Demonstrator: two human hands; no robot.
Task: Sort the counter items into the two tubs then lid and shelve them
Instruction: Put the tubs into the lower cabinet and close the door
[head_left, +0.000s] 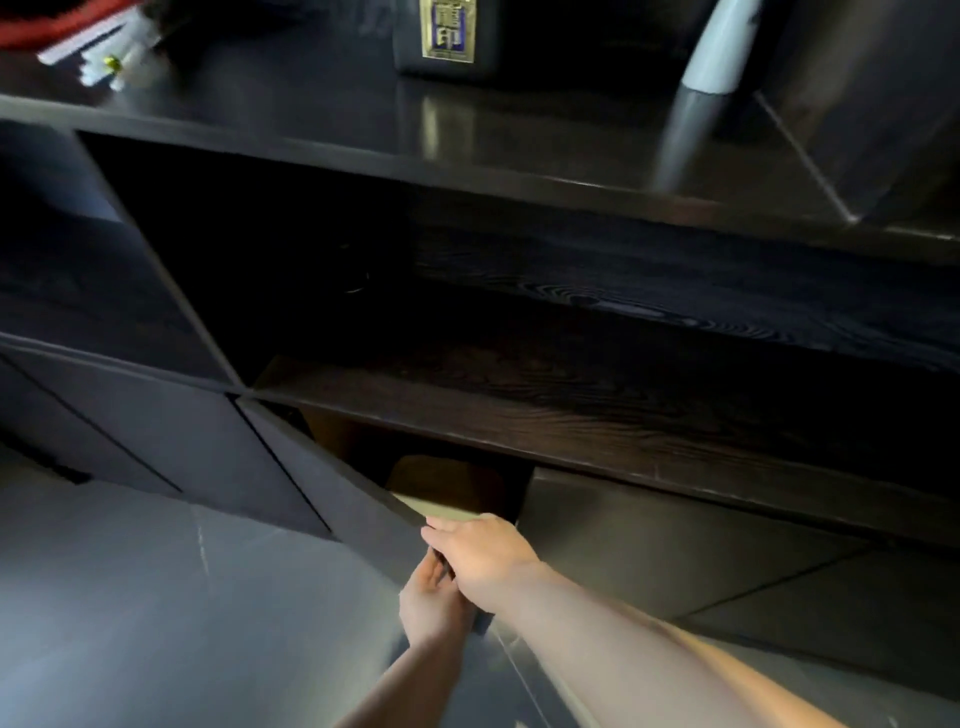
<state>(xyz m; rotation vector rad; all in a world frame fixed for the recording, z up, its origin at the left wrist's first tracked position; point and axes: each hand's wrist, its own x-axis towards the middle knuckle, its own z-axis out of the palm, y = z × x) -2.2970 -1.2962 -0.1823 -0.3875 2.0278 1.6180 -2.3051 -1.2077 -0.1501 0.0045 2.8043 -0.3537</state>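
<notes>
Shelving looks underway: at lower centre your hands curl around a dark door edge, a tub inside the cabinet.

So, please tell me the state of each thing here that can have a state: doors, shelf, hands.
Lower cabinet door: swung open.
Left hand: fingers curled round the door's edge.
Right hand: resting at the door's edge; grip cannot be told.
Pale object in the lower compartment: inside, too dark to tell what it is.
Middle shelf: open-fronted, nothing visible on it.
</notes>
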